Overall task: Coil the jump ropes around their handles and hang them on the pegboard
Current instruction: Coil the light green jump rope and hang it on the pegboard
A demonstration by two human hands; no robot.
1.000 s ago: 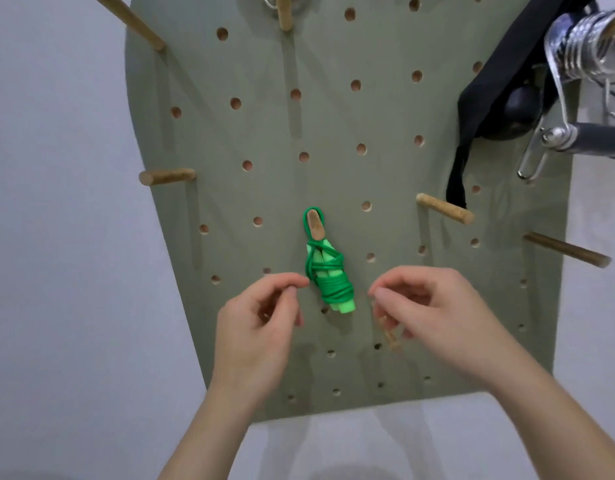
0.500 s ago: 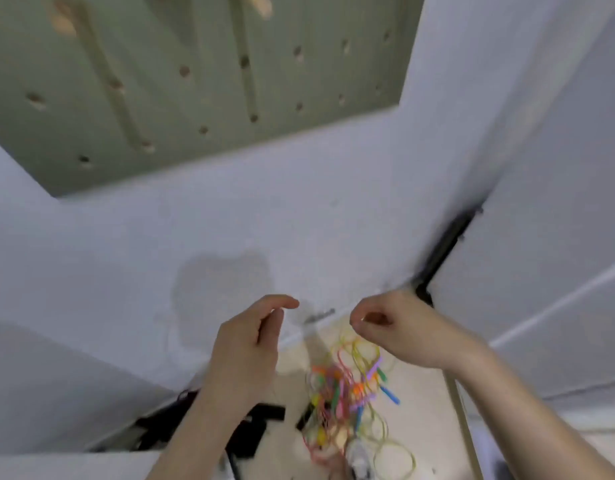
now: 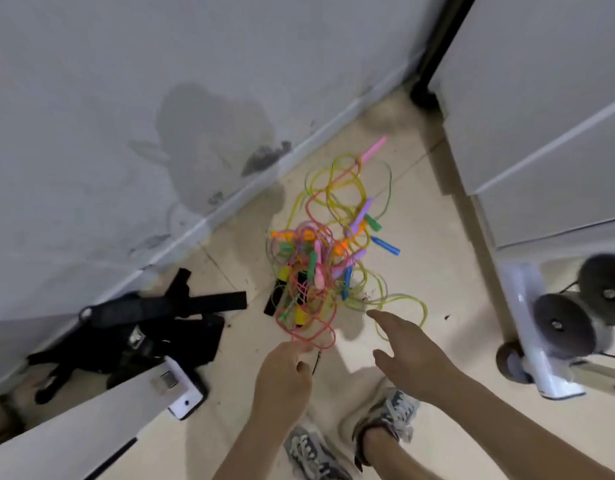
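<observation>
Head view looks down at the tiled floor [image 3: 437, 216]. The tangled pile of jump ropes [image 3: 319, 271] lies at frame centre, uncoiled, just off the wall [image 3: 126, 98]: pink, yellow-green and orange cords with mixed handles. A pink handle [image 3: 372, 149] sticks out at the pile's 1 o'clock and a blue handle [image 3: 385, 245] at its 3 o'clock. The left hand [image 3: 285, 372] is at the pile's 6 o'clock, its fingertips at the nearest pink loop [image 3: 296, 336]; I cannot tell if it grips it or just touches. The right hand [image 3: 410, 348] is at the pile's 5 o'clock, fingers straight and spread, holding nothing, over a yellow-green loop [image 3: 405, 299]. Black straps [image 3: 202, 303] and a white device [image 3: 183, 398] lie at 8 o'clock. Sneakers [image 3: 389, 412] at 6 o'clock. A white stand with dark discs [image 3: 562, 323] sits at 4 o'clock.
</observation>
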